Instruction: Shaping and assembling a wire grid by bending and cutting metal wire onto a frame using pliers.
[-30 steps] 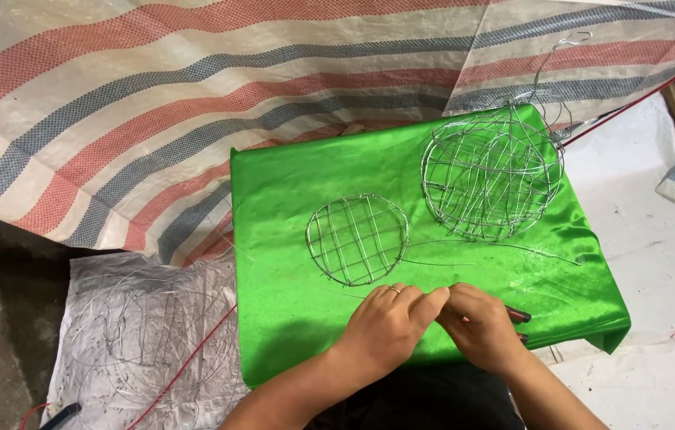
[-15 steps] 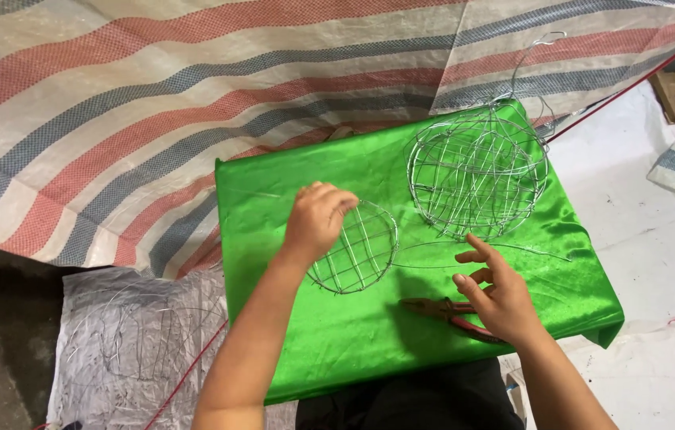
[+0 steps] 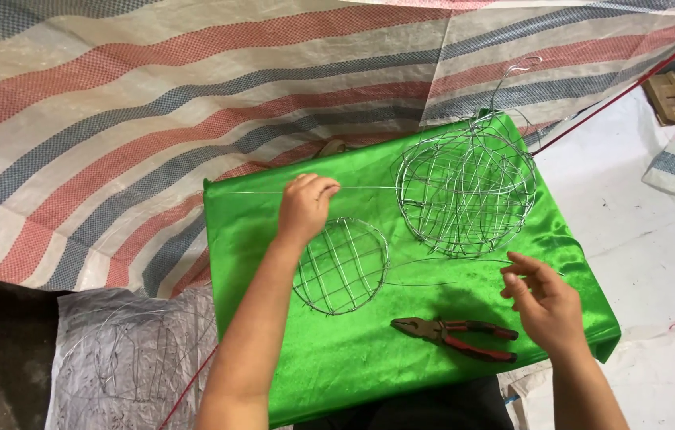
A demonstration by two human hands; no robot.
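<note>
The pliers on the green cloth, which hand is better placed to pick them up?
Probably the right hand. It hovers just above and beside the red handles of the pliers, fingers loose on only a thin wire. The left hand is farther off, beyond the small wire mesh disc, pinching a straight wire.

Bare green cloth (image 3: 337,374) lies open along the near edge; pliers (image 3: 455,334), flat wire disc (image 3: 341,265) and wire basket (image 3: 465,193) (far right) obstruct.
</note>
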